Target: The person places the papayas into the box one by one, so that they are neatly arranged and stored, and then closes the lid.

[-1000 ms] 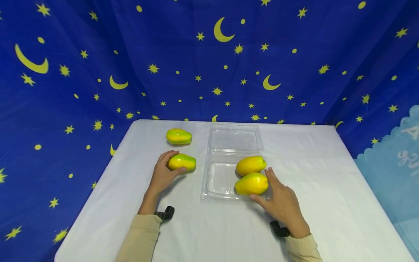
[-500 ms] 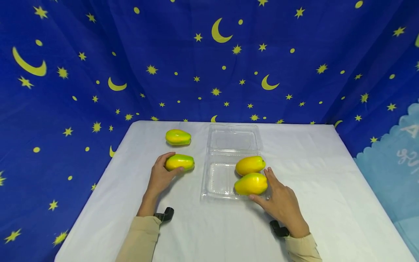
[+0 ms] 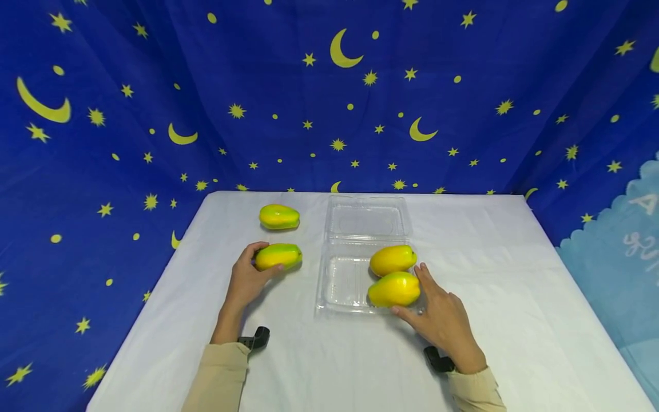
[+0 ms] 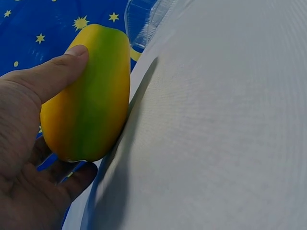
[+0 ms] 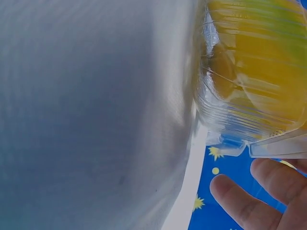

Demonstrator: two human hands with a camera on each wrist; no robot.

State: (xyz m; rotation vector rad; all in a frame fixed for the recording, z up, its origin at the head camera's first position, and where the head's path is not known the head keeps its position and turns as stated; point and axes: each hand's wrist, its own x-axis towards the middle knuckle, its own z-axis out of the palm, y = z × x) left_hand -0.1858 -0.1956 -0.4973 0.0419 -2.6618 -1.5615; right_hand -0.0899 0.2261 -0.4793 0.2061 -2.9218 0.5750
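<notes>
My left hand holds a yellow-green papaya on the left of the table, thumb on the near side and fingers on the far side. In the left wrist view the thumb lies across this papaya; whether its underside rests on the cloth I cannot tell. Two more papayas, one behind and one in front, lie side by side in the right part of an open clear plastic clamshell box. Beside the box's right front corner, my right hand has its fingers spread and fairly straight.
Another papaya lies farther back on the left. The clamshell's lid is folded flat toward the back of the white-covered table. A blue star-and-moon curtain surrounds the table's back and sides.
My left hand has shifted slightly left with its papaya, which shows more green on top. The right hand, the box and its two papayas stay in place.
</notes>
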